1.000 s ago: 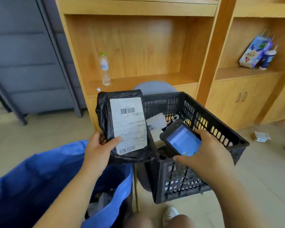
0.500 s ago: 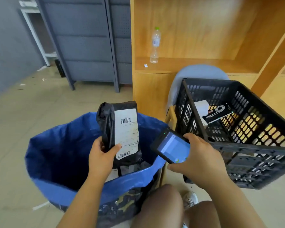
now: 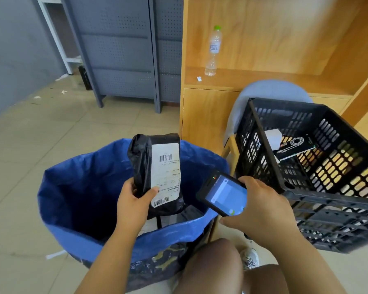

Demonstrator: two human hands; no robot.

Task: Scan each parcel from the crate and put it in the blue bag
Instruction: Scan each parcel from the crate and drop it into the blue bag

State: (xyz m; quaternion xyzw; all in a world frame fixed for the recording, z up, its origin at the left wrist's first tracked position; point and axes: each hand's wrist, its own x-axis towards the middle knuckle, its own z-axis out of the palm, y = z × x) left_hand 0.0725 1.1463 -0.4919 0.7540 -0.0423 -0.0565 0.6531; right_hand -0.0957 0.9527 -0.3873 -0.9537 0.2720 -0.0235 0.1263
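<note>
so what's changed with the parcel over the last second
The left grip carried the black parcel leftward, from in front of the black crate to above the blue bag. The right grip brought the handheld scanner off the crate towards the bag. Both holds are unchanged; the parcel is not yet released.

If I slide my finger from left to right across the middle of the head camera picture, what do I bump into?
blue bag (its left wall) → left hand → black parcel → scanner → right hand → black crate
</note>
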